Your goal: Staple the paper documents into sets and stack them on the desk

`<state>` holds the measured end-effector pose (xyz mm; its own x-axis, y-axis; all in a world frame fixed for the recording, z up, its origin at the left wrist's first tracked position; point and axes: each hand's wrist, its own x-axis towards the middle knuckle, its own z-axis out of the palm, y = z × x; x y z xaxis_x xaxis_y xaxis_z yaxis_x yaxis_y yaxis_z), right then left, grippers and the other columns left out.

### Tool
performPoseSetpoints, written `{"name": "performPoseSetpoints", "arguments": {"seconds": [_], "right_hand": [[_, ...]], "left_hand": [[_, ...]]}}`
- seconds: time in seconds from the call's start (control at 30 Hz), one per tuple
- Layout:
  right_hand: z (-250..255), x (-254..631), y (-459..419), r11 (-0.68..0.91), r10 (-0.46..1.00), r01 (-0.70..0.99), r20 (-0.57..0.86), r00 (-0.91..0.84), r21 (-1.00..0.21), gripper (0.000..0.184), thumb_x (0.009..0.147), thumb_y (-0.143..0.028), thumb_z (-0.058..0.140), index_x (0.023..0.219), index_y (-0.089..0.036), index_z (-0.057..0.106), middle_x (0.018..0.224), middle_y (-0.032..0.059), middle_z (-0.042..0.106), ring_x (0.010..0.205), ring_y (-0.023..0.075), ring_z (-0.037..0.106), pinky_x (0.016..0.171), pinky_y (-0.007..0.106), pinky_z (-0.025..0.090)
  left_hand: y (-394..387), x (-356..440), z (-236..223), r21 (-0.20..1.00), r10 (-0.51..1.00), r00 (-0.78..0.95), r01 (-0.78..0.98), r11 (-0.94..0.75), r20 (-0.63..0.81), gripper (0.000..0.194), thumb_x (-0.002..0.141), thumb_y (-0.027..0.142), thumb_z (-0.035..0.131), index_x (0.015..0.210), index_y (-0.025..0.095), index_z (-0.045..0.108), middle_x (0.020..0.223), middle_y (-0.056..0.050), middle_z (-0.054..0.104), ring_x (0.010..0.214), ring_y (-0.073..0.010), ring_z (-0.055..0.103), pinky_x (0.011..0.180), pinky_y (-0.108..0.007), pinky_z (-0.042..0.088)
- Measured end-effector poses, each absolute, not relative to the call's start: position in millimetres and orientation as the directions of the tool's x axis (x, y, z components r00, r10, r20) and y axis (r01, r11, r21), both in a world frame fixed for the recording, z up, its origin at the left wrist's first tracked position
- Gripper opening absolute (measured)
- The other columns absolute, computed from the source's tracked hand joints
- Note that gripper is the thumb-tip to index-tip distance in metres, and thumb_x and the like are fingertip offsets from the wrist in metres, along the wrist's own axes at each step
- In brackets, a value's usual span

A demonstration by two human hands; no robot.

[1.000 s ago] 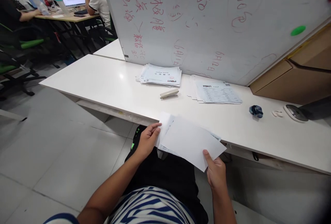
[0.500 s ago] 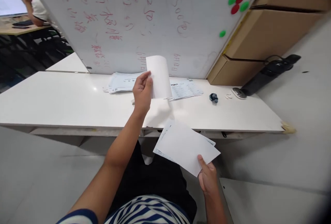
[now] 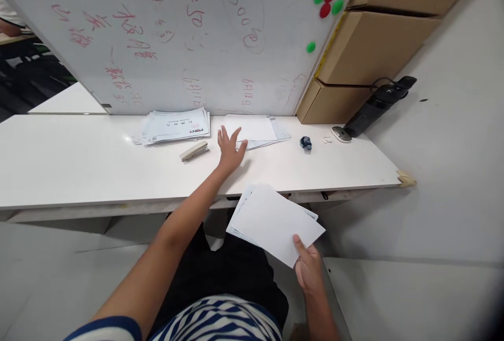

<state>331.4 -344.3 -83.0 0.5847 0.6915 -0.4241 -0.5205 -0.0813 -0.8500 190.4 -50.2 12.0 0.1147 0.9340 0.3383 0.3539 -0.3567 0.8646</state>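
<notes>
My left hand [image 3: 231, 149] is open with its fingers spread, over the near left edge of a loose pile of paper sheets [image 3: 254, 128]; whether the fingertips touch it I cannot tell. A blank white sheet tops that pile. In my right hand [image 3: 309, 267] I grip a stack of papers [image 3: 275, 220], thumb on top, in front of the table's near edge. Its top face is blank, and printed edges show beneath. Left of my left hand lies a beige stapler [image 3: 194, 151]. Behind the stapler is a pile of printed papers [image 3: 177, 125].
A whiteboard [image 3: 157, 26] with red writing and round magnets stands behind the white table [image 3: 79, 165]. To the right are cardboard boxes [image 3: 334, 100], a black bottle [image 3: 378, 105], a computer mouse [image 3: 342, 134], small white earbuds [image 3: 326, 140] and a dark blue watch-like object [image 3: 305, 144].
My left hand has let go of the white sheet, which now lies on the pile, and its fingers have spread. The stapler has come into full view. My right hand still holds its stack.
</notes>
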Motion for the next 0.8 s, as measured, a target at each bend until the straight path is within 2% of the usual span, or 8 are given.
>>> {"name": "performPoseSetpoints", "arguments": {"seconds": [0.03,0.1,0.17,0.2,0.3,0.5,0.7,0.8], "right_hand": [[-83.3,331.0,-342.4,-0.077,0.693,-0.521,-0.421,0.585,-0.850,0.065,0.067,-0.045,0.077,0.124,-0.018,0.060,0.115,0.0097,0.069,0.109,0.0269,0.062,0.095,0.042,0.049],[-83.9,329.6,-337.9,-0.072,0.696,-0.533,-0.426,0.578,-0.843,0.064,0.068,-0.044,0.077,0.124,-0.018,0.060,0.114,0.0094,0.069,0.110,0.0261,0.062,0.097,0.042,0.048],[-84.3,327.4,-332.7,-0.080,0.707,-0.543,-0.431,0.561,-0.836,0.062,0.068,-0.043,0.077,0.122,-0.018,0.060,0.112,0.0087,0.070,0.110,0.0253,0.062,0.098,0.041,0.047],[-84.4,326.1,-330.1,-0.090,0.716,-0.542,-0.432,0.548,-0.836,0.062,0.067,-0.042,0.078,0.122,-0.018,0.061,0.111,0.0084,0.070,0.110,0.0251,0.062,0.098,0.041,0.047],[-84.9,321.1,-322.8,-0.119,0.738,-0.519,-0.425,0.524,-0.846,0.063,0.065,-0.043,0.079,0.120,-0.018,0.062,0.109,0.0087,0.071,0.108,0.0255,0.063,0.098,0.041,0.047],[-80.2,308.4,-314.1,-0.161,0.763,-0.474,-0.414,0.496,-0.866,0.064,0.064,-0.041,0.080,0.120,-0.016,0.062,0.110,0.0097,0.070,0.109,0.0265,0.061,0.099,0.043,0.046],[-72.6,297.6,-312.8,-0.179,0.750,-0.457,-0.421,0.510,-0.871,0.064,0.060,-0.040,0.082,0.116,-0.015,0.064,0.107,0.0102,0.071,0.105,0.0274,0.063,0.096,0.045,0.048],[-70.2,291.1,-312.3,-0.175,0.743,-0.418,-0.398,0.538,-0.892,0.063,0.060,-0.042,0.082,0.114,-0.014,0.065,0.105,0.0106,0.071,0.107,0.0279,0.062,0.096,0.044,0.048]], "left_hand": [[-73.5,180.9,16.1,0.870,0.930,0.165,0.331,-0.365,0.328,0.043,0.085,0.041,0.062,0.124,0.023,0.057,0.153,-0.009,0.029,0.145,-0.0301,0.004,0.115,-0.050,0.009],[-122.9,157.9,22.7,0.934,0.935,0.302,0.239,-0.264,0.187,0.039,0.092,0.047,0.046,0.119,0.023,0.061,0.137,-0.008,0.052,0.135,-0.0275,0.036,0.112,-0.045,0.024],[-166.7,133.6,25.8,0.978,0.895,0.445,0.199,-0.070,-0.026,0.043,0.092,0.053,0.042,0.106,0.021,0.068,0.113,-0.008,0.067,0.110,-0.0268,0.058,0.097,-0.040,0.042],[-183.7,122.4,26.0,0.977,0.874,0.474,0.214,0.009,-0.112,0.043,0.089,0.055,0.046,0.095,0.020,0.071,0.098,-0.007,0.070,0.095,-0.0257,0.062,0.086,-0.037,0.048],[-211.3,96.0,21.7,0.960,0.862,0.446,0.238,0.145,-0.241,0.043,0.084,0.056,0.053,0.074,0.018,0.069,0.073,-0.003,0.067,0.070,-0.0203,0.060,0.065,-0.030,0.048],[-208.4,67.5,7.5,0.942,0.887,0.320,0.078,0.325,-0.333,0.041,0.076,0.055,0.064,0.076,0.014,0.070,0.069,-0.004,0.065,0.067,-0.0193,0.061,0.058,-0.027,0.045],[-205.6,57.7,1.0,0.970,0.964,0.116,0.085,0.230,-0.239,0.041,0.069,0.051,0.074,0.058,0.016,0.054,0.058,0.002,0.053,0.055,-0.0109,0.049,0.052,-0.023,0.037],[-208.9,57.4,-3.4,0.984,0.986,0.055,0.088,0.153,-0.158,0.036,0.072,0.049,0.071,0.065,0.017,0.055,0.065,0.001,0.057,0.061,-0.0123,0.053,0.056,-0.023,0.040]]}}
